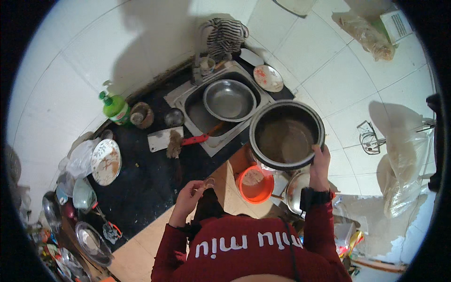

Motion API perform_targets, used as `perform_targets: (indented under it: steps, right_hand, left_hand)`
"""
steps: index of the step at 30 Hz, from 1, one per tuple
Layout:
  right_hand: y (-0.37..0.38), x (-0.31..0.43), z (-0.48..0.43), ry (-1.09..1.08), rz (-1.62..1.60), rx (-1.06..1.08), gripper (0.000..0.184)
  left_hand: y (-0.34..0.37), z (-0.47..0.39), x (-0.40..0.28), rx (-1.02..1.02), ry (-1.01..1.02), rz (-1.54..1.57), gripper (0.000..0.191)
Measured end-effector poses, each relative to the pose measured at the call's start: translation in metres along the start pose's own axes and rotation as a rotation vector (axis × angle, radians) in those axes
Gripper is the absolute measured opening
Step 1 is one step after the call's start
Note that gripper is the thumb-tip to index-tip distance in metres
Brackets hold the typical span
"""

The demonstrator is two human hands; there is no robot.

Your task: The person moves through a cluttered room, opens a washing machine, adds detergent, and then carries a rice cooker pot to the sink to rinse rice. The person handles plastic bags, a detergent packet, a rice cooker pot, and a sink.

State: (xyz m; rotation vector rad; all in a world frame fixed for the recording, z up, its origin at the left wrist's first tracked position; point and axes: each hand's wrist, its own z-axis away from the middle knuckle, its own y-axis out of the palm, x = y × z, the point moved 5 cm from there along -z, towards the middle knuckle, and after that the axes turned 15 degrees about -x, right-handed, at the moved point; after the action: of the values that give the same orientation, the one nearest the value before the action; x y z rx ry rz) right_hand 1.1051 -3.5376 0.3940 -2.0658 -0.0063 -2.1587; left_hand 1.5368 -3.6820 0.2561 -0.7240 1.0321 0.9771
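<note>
A large dark pot [269, 125] with a pale rim is tilted toward me, to the right of the sink's front corner. My right hand [320, 167] grips it by the right edge. Murky brownish liquid or residue shows on its bottom. In front of the counter, my left hand [190, 199] pinches a small brownish item [209, 182], too small to identify. A round metal basin [230, 100] rests in the stainless steel sink [195, 114]. Left of the sink lies a cleaver [194, 140] with a red handle, and a brown scrubber [174, 145] lies across its blade.
An orange bucket [257, 192] with cloudy water stands on the floor below the pot. A lidded pan [295, 194] is beside it. On the black counter [141, 194] are a green pump bottle [115, 108] and a soiled plate [106, 162]. Another plate [268, 78] sits behind the sink.
</note>
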Motion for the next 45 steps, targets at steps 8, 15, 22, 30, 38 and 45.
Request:
perform_targets:
  steps: [8, 15, 22, 30, 38, 45]
  right_hand:
    - [0.076, 0.011, -0.037, 0.052, -0.039, 0.051, 0.021]
    - [0.110, 0.013, -0.072, -0.036, 0.018, 0.067, 0.026]
    - [0.129, 0.010, -0.091, -0.062, 0.100, 0.106, 0.025]
    - [0.134, 0.006, -0.074, 0.040, 0.017, 0.179, 0.026]
    - [0.139, 0.011, -0.034, 0.121, -0.041, 0.326, 0.029]
    - [0.126, 0.004, 0.001, 0.184, -0.079, 0.424, 0.026]
  left_hand:
    - [0.010, -0.061, -0.015, 0.027, -0.125, -0.022, 0.027]
    - [0.026, -0.073, -0.009, 0.048, -0.194, -0.018, 0.028]
    - [0.032, -0.079, -0.012, 0.036, -0.235, -0.026, 0.030]
    - [0.046, -0.083, -0.012, 0.054, -0.174, -0.034, 0.029]
    - [0.055, -0.066, -0.026, -0.023, -0.118, 0.032, 0.027]
    - [0.054, -0.037, -0.024, -0.031, -0.065, -0.039, 0.031]
